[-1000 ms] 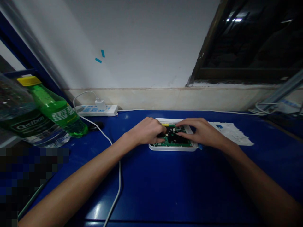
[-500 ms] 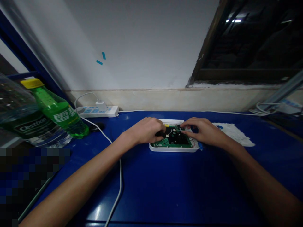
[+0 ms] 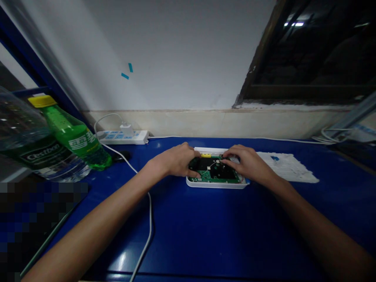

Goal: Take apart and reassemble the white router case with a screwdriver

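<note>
A shallow white plastic casing (image 3: 216,186) lies on the blue table, holding a green circuit board (image 3: 205,176). Black plates cover much of the board, and a thin white cable (image 3: 214,164) with small white connectors crosses it. A yellow part (image 3: 206,155) sits at the board's far edge. My left hand (image 3: 182,160) is curled round the casing's left end, thumb over the board's corner. My right hand (image 3: 243,159) is closed in a pinch at the board's far right, thumb beside one cable connector. What lies between those fingertips is hidden.
A white crumpled sheet (image 3: 289,167) lies right of the casing. At the left stand a green bottle (image 3: 78,137) and a large clear bottle (image 3: 53,160). A white power strip (image 3: 141,137) sits by the wall, and a white cord (image 3: 150,219) runs down the table (image 3: 205,235).
My left hand has drawn back from over the board to the casing's left end. My right thumb has shifted slightly left, nearer the cable connector. The view has moved a little.
</note>
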### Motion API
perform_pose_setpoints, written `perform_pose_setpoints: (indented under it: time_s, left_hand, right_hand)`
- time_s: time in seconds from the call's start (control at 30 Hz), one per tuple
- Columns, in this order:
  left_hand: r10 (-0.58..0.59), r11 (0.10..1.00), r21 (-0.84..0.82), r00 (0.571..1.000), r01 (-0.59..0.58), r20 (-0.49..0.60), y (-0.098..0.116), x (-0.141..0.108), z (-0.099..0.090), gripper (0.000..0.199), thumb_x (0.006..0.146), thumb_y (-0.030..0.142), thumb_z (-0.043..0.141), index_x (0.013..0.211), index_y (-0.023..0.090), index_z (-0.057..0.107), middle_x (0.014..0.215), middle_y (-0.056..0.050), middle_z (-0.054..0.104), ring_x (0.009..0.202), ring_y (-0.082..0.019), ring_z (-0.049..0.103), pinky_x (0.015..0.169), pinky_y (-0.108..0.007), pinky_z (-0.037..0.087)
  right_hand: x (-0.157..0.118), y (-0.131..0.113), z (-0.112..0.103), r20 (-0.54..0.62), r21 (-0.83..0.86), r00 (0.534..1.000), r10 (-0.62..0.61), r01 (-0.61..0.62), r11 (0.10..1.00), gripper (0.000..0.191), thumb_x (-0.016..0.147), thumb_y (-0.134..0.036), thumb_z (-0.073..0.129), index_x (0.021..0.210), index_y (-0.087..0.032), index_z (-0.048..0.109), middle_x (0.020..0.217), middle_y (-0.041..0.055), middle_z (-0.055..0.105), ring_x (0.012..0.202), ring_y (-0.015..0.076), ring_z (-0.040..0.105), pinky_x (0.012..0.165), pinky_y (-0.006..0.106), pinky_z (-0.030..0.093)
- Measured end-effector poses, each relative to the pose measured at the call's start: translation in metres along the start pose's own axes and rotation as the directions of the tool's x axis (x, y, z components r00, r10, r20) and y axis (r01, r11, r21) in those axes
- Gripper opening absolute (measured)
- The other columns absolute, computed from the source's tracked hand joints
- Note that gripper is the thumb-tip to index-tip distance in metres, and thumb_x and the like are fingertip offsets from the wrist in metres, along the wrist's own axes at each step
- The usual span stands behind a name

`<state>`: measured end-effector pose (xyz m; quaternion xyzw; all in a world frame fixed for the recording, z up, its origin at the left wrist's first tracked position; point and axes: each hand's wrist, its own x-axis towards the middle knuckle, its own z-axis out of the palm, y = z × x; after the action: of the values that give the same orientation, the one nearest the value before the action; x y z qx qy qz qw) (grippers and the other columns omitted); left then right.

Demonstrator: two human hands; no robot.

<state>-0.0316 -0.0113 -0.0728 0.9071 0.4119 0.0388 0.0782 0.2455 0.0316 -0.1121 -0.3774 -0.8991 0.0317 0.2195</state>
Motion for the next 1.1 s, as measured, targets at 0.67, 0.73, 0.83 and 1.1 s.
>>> perform_pose_setpoints:
  time_s: [0.67, 0.73, 0.83, 1.1]
  left_hand:
    - [-0.073, 0.997, -0.038, 0.997, 0.073, 0.002, 0.0035, -0.003, -0.0063, 0.063, 0.071, 0.039, 0.081, 0.127, 0.02, 0.059, 0.103, -0.01, 0.064, 0.097, -0.027, 0.06, 0.077, -0.033, 0.047]
    - [-0.071, 0.995, -0.068, 0.997, 0.072, 0.009, 0.0035, -0.0028, -0.006, 0.057, 0.072, 0.037, 0.079, 0.123, 0.021, 0.061, 0.1, -0.009, 0.065, 0.09, -0.024, 0.061, 0.073, -0.032, 0.045]
    - [-0.001, 0.994, -0.113, 1.0, 0.002, 0.007, 0.0047, -0.0016, -0.0041, 0.045, 0.074, 0.029, 0.075, 0.116, 0.02, 0.063, 0.089, -0.005, 0.065, 0.087, -0.022, 0.06, 0.07, -0.03, 0.043]
    - [0.025, 0.991, -0.131, 1.0, -0.026, -0.004, 0.0077, -0.0008, -0.0043, 0.036, 0.074, 0.025, 0.073, 0.109, 0.018, 0.064, 0.087, -0.003, 0.065, 0.077, -0.017, 0.058, 0.066, -0.028, 0.042]
  right_hand:
    - [-0.0003, -0.0006, 0.0036, 0.075, -0.043, 0.997, -0.035, 0.039, 0.998, 0.014, 0.094, -0.021, 0.05, 0.086, -0.02, 0.062, 0.092, 0.0094, 0.061, 0.088, 0.0244, 0.059, 0.078, 0.039, 0.051]
    - [-0.0001, -0.0022, 0.0026, 0.065, -0.04, 0.997, -0.029, 0.032, 0.999, 0.015, 0.093, -0.019, 0.049, 0.085, -0.021, 0.061, 0.092, 0.0092, 0.061, 0.087, 0.0242, 0.06, 0.076, 0.038, 0.051]
    - [0.0002, -0.0039, 0.0003, 0.066, -0.036, 0.997, -0.027, 0.03, 0.999, 0.014, 0.091, -0.017, 0.05, 0.085, -0.021, 0.062, 0.091, 0.0091, 0.062, 0.089, 0.0247, 0.061, 0.076, 0.038, 0.051]
    - [-0.0013, 0.0019, -0.0026, 0.024, -0.027, 0.998, -0.066, 0.067, 0.997, 0.014, 0.093, -0.026, 0.057, 0.086, -0.021, 0.068, 0.09, 0.0082, 0.067, 0.087, 0.0235, 0.064, 0.077, 0.037, 0.051]
